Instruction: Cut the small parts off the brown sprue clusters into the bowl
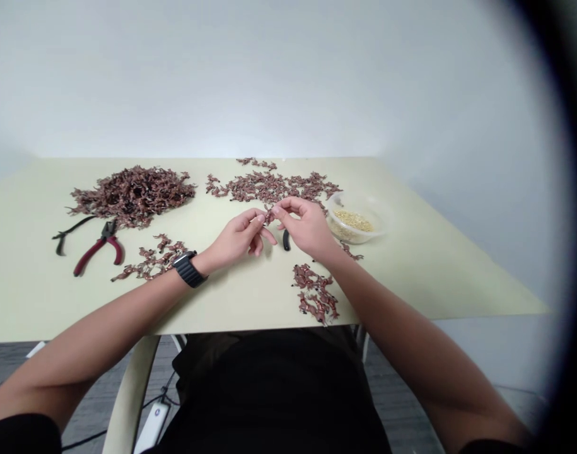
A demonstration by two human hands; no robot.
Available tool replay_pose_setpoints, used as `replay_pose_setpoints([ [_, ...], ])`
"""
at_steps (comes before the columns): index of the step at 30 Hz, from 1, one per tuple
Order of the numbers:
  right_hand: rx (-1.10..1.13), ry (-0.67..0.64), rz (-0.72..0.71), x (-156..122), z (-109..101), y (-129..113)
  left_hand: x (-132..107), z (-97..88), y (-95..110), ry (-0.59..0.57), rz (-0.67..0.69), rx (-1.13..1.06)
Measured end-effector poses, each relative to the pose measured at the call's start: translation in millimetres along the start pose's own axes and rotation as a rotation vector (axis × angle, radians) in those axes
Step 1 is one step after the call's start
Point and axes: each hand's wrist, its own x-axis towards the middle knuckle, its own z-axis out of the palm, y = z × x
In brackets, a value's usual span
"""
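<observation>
The heaped reddish-brown pieces (132, 195) are given a rough, crinkled look and a faint metallic sheen. At left, the pliers (99, 249) are fitted with glossy red grips, apparently plastic, and a dark metal head. At right, a clear bowl (359, 217) is seen as smooth and shiny, its material uncertain, and small golden grains (352, 221) lie inside it. The tabletop (46, 302) is pale green, smooth and matt. A segmented black watch band (190, 270) looks matt.

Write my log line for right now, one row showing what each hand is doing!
left hand: pinches small reddish-brown twisted piece | right hand: pinches same piece | nearby: red-handled steel pliers
</observation>
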Motion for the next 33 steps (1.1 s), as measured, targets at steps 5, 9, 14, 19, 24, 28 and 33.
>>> replay_pose_setpoints([
  [5, 0.008, 0.038, -0.033, -3.0, 5.2, -5.9, -2.6, 1.7, -3.4, 0.009, 0.045, 0.175],
  [9, 0.031, 0.015, -0.033, -3.5, 5.6, -7.2, -5.1, 3.7, -2.4, 0.029, 0.088, 0.341],
  [14, -0.066, 0.125, -0.106, -2.7, 1.0, -7.6, -6.2, 6.4, 1.5, 0.065, 0.089, 0.367],
  [19, -0.177, 0.114, -0.133, -4.5, 1.2, -10.2, -5.6, 6.1, 0.2, 0.04, 0.065, 0.277],
  [24, -0.181, 0.064, -0.107, -6.6, 2.9, -11.2, -5.2, 5.8, 0.2, 0.042, 0.071, 0.253],
  [28, -0.202, 0.015, -0.111, -7.7, 3.2, -12.0, -6.0, 6.7, 2.0, 0.038, 0.073, 0.256],
  [33, -0.268, 0.021, -0.184, -8.4, 3.9, -13.0, -6.8, 6.9, 2.9, 0.021, 0.081, 0.239],
])
